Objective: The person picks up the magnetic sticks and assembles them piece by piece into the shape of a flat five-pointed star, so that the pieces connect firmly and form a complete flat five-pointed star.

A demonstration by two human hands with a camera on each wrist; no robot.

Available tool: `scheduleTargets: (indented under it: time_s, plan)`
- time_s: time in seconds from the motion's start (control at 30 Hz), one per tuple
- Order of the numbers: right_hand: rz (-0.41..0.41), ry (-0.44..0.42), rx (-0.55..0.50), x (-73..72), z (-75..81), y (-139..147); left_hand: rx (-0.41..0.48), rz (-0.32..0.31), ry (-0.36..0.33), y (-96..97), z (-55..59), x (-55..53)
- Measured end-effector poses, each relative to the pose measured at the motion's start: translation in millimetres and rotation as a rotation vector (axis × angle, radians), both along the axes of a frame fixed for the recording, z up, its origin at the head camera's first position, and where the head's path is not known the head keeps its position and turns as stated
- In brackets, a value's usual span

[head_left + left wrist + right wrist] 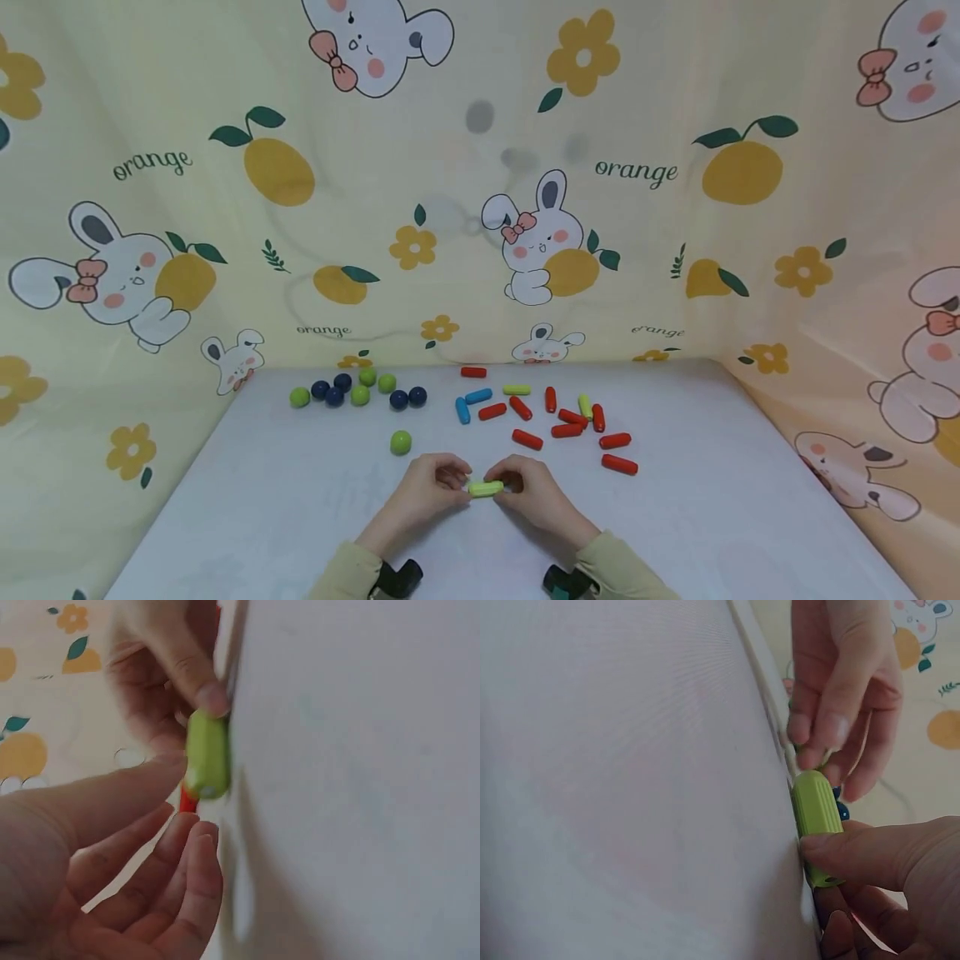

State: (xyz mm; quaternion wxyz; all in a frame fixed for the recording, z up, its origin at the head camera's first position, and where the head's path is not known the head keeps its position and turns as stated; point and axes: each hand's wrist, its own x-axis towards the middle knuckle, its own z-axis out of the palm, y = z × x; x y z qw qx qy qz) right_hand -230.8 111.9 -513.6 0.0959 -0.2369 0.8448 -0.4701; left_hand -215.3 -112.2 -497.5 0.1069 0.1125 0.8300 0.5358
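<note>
My right hand [531,490] pinches one end of a light green, ribbed, capsule-shaped piece [486,489] low over the table. In the right wrist view, the thumb [821,846] presses on the piece's side, with curled fingers beneath. My left hand [431,490] is at the other end of the same piece. Seen from the left wrist, its thumb [142,787] reaches the green piece [207,754], while the loosely bent fingers [184,892] stand apart from the thumb. Beyond the hands, a round green ball [401,442] lies by itself.
Several dark blue balls [334,397] and green balls [300,397] lie at the back left of the white table [262,517]. Back right are several red capsule-shaped pieces [619,464], two blue ones [478,396] and two light green ones [517,389]. A printed curtain [450,167] surrounds the table.
</note>
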Motion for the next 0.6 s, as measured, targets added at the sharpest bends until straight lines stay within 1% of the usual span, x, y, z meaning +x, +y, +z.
scheduleTargets:
  time_s: [0.07, 0.27, 0.37, 0.5, 0.6]
  plan:
    - [0.000, -0.003, -0.001, 0.8, 0.9, -0.2, 0.002, 0.028, 0.014, -6.8, 5.5, -1.7]
    - [-0.009, -0.016, 0.005, 3.1, 2.8, -0.1, 0.018, 0.146, 0.147, -31.9, 23.8, -12.2]
    - [-0.012, -0.022, 0.008, 3.0, 2.9, 0.2, 0.037, 0.214, 0.177, -45.0, 30.9, -16.7]
    - [-0.009, -0.021, 0.009, 2.3, 3.7, -0.2, 0.073, 0.292, 0.216, -63.2, 34.5, -22.2]
    - [-0.005, -0.022, 0.014, 1.0, 3.4, -0.1, 0.083, 0.327, 0.242, -74.4, 34.1, -25.6]
